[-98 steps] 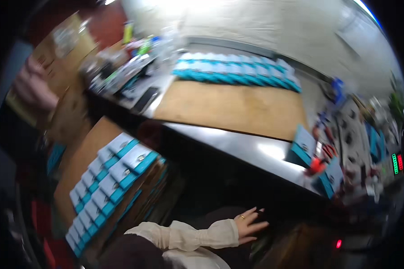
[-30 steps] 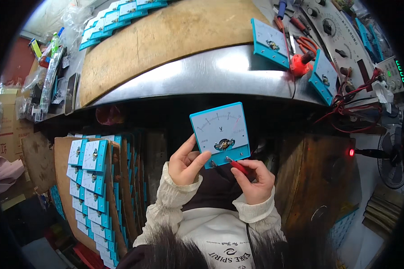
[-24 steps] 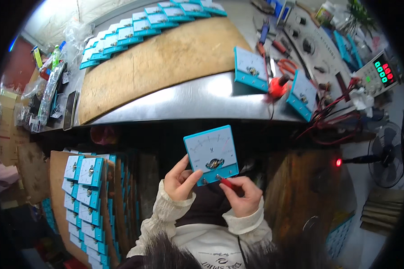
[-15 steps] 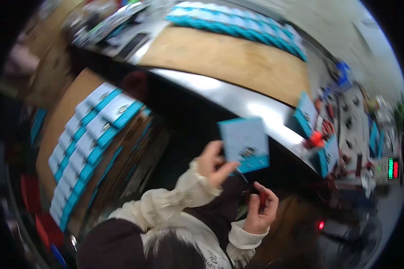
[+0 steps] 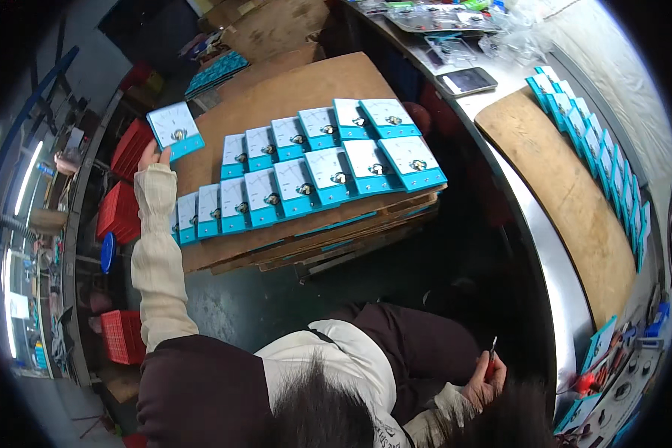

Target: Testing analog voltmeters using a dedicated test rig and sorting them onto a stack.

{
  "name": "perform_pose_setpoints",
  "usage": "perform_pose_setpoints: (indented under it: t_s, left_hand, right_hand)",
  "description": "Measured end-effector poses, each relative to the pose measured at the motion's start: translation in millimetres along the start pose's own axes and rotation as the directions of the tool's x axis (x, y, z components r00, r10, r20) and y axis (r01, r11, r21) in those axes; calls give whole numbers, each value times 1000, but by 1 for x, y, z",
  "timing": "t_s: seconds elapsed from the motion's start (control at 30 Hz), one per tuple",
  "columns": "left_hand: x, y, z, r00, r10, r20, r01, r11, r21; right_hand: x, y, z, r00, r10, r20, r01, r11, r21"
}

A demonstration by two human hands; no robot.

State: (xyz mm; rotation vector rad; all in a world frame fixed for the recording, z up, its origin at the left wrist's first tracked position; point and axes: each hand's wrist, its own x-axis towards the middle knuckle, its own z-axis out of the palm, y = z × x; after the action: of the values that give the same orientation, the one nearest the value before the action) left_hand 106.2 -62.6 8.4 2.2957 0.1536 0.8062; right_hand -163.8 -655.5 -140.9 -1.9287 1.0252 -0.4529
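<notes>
My left hand (image 5: 155,157), its arm stretched out to the far left, grips the lower edge of a square white-and-teal panel (image 5: 175,125). A small metal mechanism sits near the panel's teal strip. Beside it, similar panels (image 5: 322,176) lie overlapping in two rows on a brown board (image 5: 299,82). My right hand (image 5: 487,382) is low on the right, near my thigh, closed round a small screwdriver (image 5: 492,360) with a red handle and a pale tip pointing up. The fingers' undersides are hidden.
On the right, a metal-topped bench (image 5: 534,250) carries a wooden board (image 5: 556,187), another row of panels (image 5: 597,142) and a phone (image 5: 467,81). Tools (image 5: 601,373) lie at its near end. Red crates (image 5: 123,336) stand at left. Several boards are stacked beneath the panel rows.
The view has swung left. My left hand has carried the panel from in front of me, near the screwdriver, out over the brown board's far left. My right hand still holds the screwdriver.
</notes>
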Motion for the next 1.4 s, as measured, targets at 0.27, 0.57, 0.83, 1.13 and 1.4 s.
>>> perform_pose_setpoints:
  t_s: [0.27,0.57,0.83,1.13,1.4]
  left_hand:
    - [-16,-36,13,944,-207,255,35,835,549]
    - [22,175,132,886,302,351,-463,593,659]
    - [-14,388,362,-140,890,434,-989,-104,-105]
    - [-16,433,597,-14,923,384,-987,-75,145]
    - [-10,430,613,15,869,495,-998,-20,65]
  right_hand:
    - [-3,19,-15,1000,27,-8,-27,997,71]
    - [-22,31,-23,974,79,-213,-36,979,200]
    - [-21,-6,-24,953,-81,-292,91,996,22]
    - [-68,34,-30,920,164,-355,-221,967,-126]
    - [-65,36,-31,906,254,-339,-305,946,-107]
